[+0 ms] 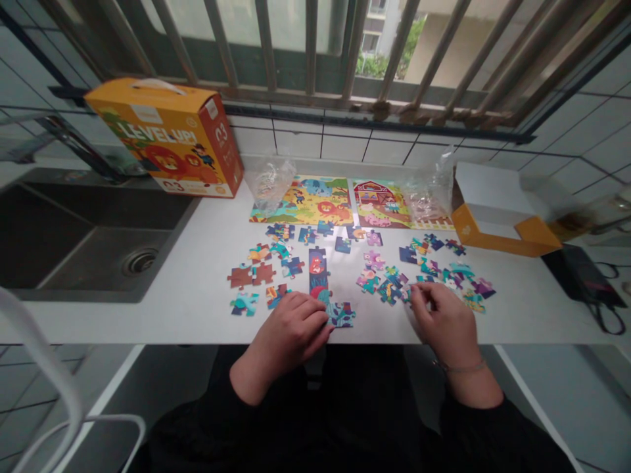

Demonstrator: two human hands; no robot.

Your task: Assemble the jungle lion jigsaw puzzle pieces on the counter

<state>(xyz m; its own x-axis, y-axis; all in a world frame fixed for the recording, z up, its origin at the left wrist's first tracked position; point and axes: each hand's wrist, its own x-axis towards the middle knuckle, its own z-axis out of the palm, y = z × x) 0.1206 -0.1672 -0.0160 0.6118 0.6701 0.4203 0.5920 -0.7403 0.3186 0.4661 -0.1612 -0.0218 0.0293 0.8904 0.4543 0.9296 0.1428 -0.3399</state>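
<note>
A white counter (162, 289) runs under a barred window, with a dark sink (73, 236) sunk into its left end. Against the tiled wall stands an orange puzzle box (167, 135), and at the right lies its open tray lid (497, 210). Two finished picture panels (345, 202) lie flat at the back, each with a crumpled clear bag (269, 180) beside it.

Loose jigsaw pieces (379, 276) are scattered across the middle of the counter in two rough groups. The left hand (290, 328) rests on the counter near its front edge, fingers curled down onto a joined strip of pieces (320, 279) whose lower end, a blue-green piece (342, 315), pokes out from under the fingertips. The right hand (444, 322) (a thin bracelet at the wrist) has its fingers bent over the near edge of the right-hand cluster; whether it actually pinches a piece I cannot tell, since the knuckles hide the tips.

The joined strip sits close to the front edge, so to my eye a sideways nudge from the left hand could split it or push a piece off the counter.
</note>
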